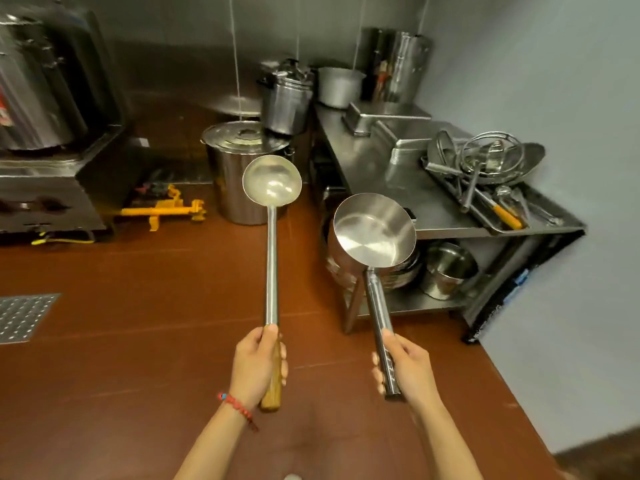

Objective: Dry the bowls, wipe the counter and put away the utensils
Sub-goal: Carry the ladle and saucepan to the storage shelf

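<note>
My left hand (258,365) grips the wooden end of a long steel ladle (272,181), whose round bowl is held up over the floor, facing me. My right hand (407,368) grips the steel handle of a deep steel scoop pan (374,230), tilted so its shiny inside shows. Both utensils point toward a steel counter (391,174) at the right. On that counter's near end a tray (540,231) holds a pile of strainers, lids and an orange-handled utensil (507,216). Stacked steel bowls (388,275) sit on the shelf under the counter.
A large lidded stockpot (239,174) stands on the brown floor ahead, with more pots (287,98) behind it. A steel stove unit (45,168) is at the left, a yellow tool (162,211) beside it. A floor drain grate (24,317) lies at far left. The grey wall (554,81) bounds the right.
</note>
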